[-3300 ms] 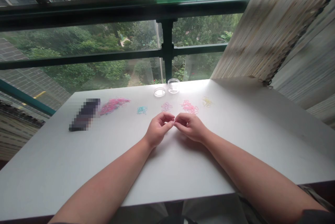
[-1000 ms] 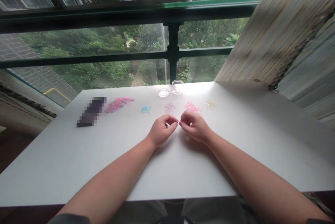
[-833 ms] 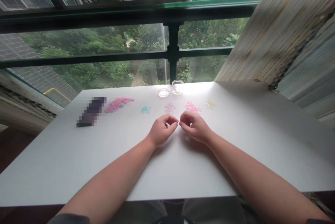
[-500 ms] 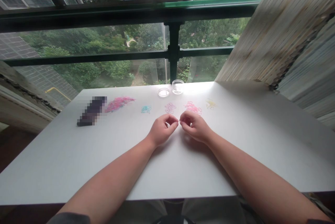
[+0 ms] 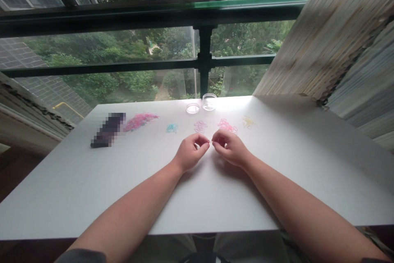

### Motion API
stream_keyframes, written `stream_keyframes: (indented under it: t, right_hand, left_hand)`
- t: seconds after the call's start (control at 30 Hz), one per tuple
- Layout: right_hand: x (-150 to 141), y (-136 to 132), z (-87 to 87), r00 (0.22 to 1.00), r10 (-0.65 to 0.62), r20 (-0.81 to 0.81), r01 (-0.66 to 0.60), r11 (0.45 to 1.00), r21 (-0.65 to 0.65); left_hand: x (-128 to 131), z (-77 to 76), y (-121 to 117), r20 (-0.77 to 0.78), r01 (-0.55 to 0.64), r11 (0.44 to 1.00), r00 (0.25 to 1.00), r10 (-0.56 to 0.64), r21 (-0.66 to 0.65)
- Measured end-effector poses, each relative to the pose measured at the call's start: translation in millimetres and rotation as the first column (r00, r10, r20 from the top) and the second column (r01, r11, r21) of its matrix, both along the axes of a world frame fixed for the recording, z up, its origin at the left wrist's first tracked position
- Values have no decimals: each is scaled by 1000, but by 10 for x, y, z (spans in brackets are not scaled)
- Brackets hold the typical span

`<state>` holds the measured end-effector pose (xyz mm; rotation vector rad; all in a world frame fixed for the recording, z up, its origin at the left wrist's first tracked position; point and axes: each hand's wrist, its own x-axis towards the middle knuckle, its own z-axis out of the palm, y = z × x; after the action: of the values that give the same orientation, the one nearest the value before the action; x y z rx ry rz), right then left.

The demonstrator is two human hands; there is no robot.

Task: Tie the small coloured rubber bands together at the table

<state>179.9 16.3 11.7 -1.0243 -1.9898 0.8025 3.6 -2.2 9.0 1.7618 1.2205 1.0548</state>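
My left hand and my right hand meet fingertip to fingertip just above the table. Thumb and forefinger are pinched on each, with a thin pale pink strand, seemingly a small rubber band, between them. Its full shape is hidden by the fingers. Right behind my right hand lies a pile of pink rubber bands. Farther left are a mauve pile and a turquoise pile. A yellow pile sits to the right. The largest heap, mixed pink, spreads at the left.
A clear round container stands at the white table's back edge, with a clear lid beside it. A dark pixelated object lies at the left. Behind run green window rails; a curtain hangs at the right.
Both hands stay almost in place, still pinched together. The gap between their fingertips looks very slightly wider. The piles and containers have not moved.
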Motion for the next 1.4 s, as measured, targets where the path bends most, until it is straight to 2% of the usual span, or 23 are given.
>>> stream_keyframes:
  t: [0.4,0.63,0.7,0.77,0.9,1.0,1.2,1.4]
  right_hand:
    - [43,32,21,1000,-8,17,7,999,52]
    - [68,53,35,1000,-5,22,2,994,111]
    - [109,98,49,999,-50,12,48,989,142]
    - [180,167,56,987,-160,5,157,973,171]
    - [364,322,37,899,-434,61,418,890,182]
    - [458,395,5,832,-539,128,518,839,163]
    - [466,427,-43,777,-577,252,564,816,128]
    - [463,443,-82,773,-573,274,559,818,132]
  left_hand:
    - [-1,-8,6,12,-4,1000,1000,4,-3]
    - [-1,-3,3,4,-45,999,999,45,-17]
    - [-7,1,1,0,-49,998,999,49,-25]
    - [-14,2,-1,-2,-51,998,999,51,-35]
    - [-20,2,-2,0,-56,997,998,56,-47]
    - [-18,13,-7,-8,-54,997,999,53,-48]
    - [-13,29,-19,-20,-53,997,998,52,-56]
    - [-8,22,-18,-27,-44,997,999,42,-64]
